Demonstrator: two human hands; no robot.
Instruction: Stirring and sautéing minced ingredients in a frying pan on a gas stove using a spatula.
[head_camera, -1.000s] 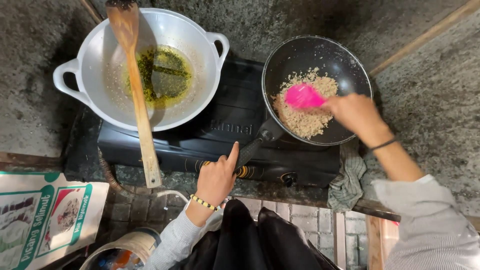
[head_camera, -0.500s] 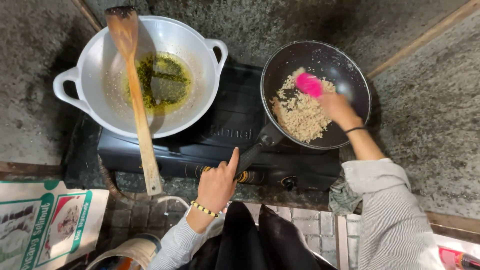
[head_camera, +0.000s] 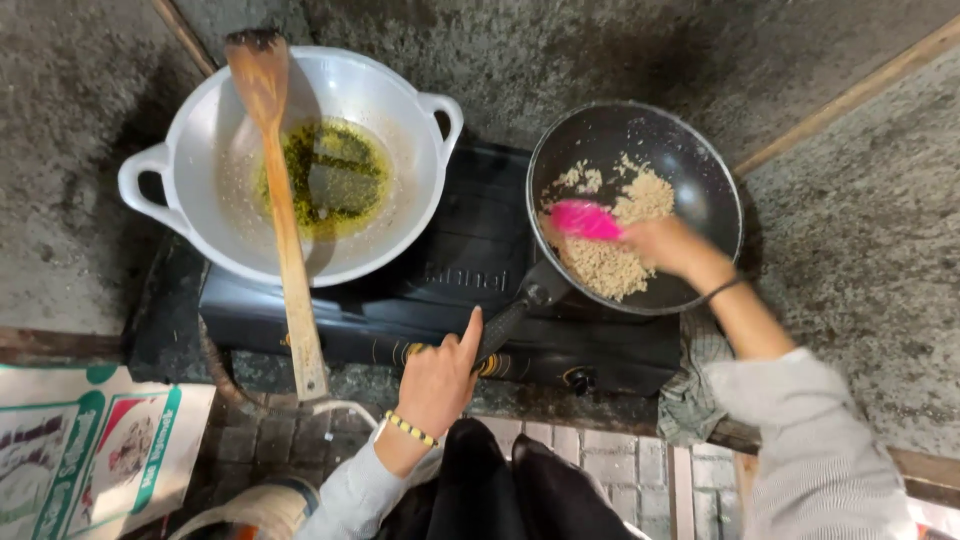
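Gripping a glossy pink spatula (head_camera: 585, 220) in closed right hand (head_camera: 668, 245) over crumbly beige grains (head_camera: 615, 262) inside round black pan (head_camera: 700, 160); clasping its matte handle (head_camera: 505, 325) with left hand (head_camera: 440, 380) at stove's (head_camera: 460, 270) front edge.

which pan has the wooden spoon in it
The white two-handled wok on the left holds the wooden spoon; the black pan has a pink spatula.

Grey sleeves — beaded bracelet (head_camera: 411, 428), black wristband (head_camera: 722, 288)

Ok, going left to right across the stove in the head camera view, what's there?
White two-handled wok with greenish oil → wooden spatula leaning in it → left hand at the pan handle → pink spatula in the black pan of crumbs → right hand.
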